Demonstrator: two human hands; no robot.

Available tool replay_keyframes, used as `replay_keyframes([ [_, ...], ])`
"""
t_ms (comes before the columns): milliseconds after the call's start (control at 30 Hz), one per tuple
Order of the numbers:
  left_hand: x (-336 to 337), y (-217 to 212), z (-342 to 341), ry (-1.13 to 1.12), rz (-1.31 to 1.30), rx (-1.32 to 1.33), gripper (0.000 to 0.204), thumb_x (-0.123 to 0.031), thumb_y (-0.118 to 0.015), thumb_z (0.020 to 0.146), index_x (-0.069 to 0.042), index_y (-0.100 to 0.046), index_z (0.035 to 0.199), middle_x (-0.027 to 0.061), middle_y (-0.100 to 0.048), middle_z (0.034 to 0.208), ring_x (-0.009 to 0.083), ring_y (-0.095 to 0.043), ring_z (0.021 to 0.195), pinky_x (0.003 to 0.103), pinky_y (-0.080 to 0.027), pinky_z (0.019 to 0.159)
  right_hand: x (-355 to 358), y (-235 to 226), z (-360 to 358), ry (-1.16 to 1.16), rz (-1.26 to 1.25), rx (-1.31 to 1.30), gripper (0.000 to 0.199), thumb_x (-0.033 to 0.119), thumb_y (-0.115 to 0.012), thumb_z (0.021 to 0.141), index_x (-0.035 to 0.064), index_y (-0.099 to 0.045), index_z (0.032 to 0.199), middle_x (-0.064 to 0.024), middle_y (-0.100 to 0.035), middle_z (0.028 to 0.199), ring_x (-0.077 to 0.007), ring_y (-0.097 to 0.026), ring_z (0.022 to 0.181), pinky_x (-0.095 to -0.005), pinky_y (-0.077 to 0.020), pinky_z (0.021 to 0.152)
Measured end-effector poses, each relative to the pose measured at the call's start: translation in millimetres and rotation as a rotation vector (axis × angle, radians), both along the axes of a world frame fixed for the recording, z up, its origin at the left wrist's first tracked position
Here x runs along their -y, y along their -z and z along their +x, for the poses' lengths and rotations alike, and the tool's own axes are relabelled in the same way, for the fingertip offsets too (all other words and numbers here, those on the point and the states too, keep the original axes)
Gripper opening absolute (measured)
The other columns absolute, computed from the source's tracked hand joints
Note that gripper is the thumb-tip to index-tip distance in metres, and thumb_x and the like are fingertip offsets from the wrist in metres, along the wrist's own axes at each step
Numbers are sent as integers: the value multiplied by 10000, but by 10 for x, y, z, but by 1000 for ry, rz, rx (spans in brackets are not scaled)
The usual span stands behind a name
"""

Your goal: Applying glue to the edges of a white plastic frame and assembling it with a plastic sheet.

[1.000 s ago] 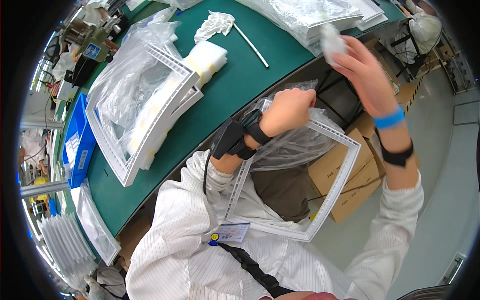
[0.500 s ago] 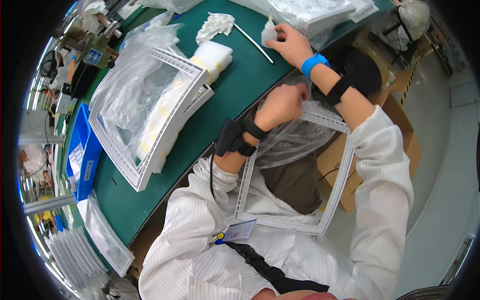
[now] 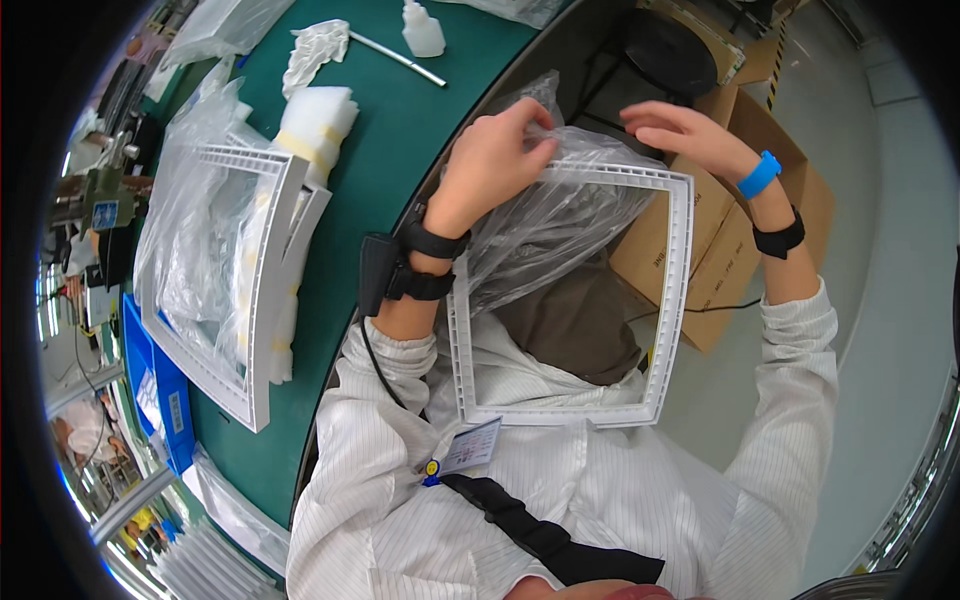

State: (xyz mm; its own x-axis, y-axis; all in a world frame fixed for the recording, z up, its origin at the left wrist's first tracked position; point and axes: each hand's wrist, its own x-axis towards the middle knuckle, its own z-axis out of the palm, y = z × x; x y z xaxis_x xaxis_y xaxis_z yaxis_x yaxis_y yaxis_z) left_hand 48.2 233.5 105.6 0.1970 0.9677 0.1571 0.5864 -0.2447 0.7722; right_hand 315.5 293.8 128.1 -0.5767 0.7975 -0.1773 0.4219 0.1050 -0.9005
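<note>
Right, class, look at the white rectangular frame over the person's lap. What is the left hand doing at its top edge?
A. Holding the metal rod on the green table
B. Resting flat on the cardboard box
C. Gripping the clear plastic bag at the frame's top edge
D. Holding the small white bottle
C: the left hand pinches the clear plastic bag bunched at the top edge of the white frame, while rod, bottle and box lie apart from it.

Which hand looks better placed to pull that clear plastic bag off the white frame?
Probably the left hand: its fingers already pinch the plastic bag at the top edge of the white frame. The right hand hovers open beside the bag, gripping nothing.
</note>
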Motion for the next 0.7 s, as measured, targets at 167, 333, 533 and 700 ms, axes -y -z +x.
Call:
replay_keyframes([
  [167, 11, -87, 46, 4, 30, -30, 332, -269, -699, 801, -68, -613, 1051, 82, -594, 691, 164, -553, 581, 282, -448, 561, 118, 131, 377, 2, -250, -40, 198, 219, -616, 890, 44, -632, 983, 24, -612, 835, -49, -554, 782, -201, -440, 701],
  [333, -3, -95, 54, 14, 21, -28, 333, -287, -672, 836, -55, -610, 1067, 78, -618, 706, 148, -554, 568, 267, -437, 544, 411, 106, 519, 233, -159, -123, 126, 138, -571, 914, 31, -583, 980, 14, -567, 885, -59, -549, 821, -208, -460, 761],
  [533, 10, -148, 50, 42, -54, 4, 294, -259, -634, 867, -54, -607, 1076, 76, -652, 751, 130, -578, 578, 256, -453, 556, 926, 412, 661, 421, 248, -192, 83, 51, -557, 911, -5, -569, 972, -25, -595, 872, -95, -589, 804, -239, -491, 766],
  [700, 6, -153, 66, 119, -61, 13, 235, -209, -603, 888, -47, -604, 1059, 67, -651, 762, 134, -588, 590, 257, -465, 568, 1463, 549, 668, 467, 193, -250, 87, 10, -547, 906, -6, -571, 988, -34, -597, 884, -106, -599, 795, -236, -483, 746],
])
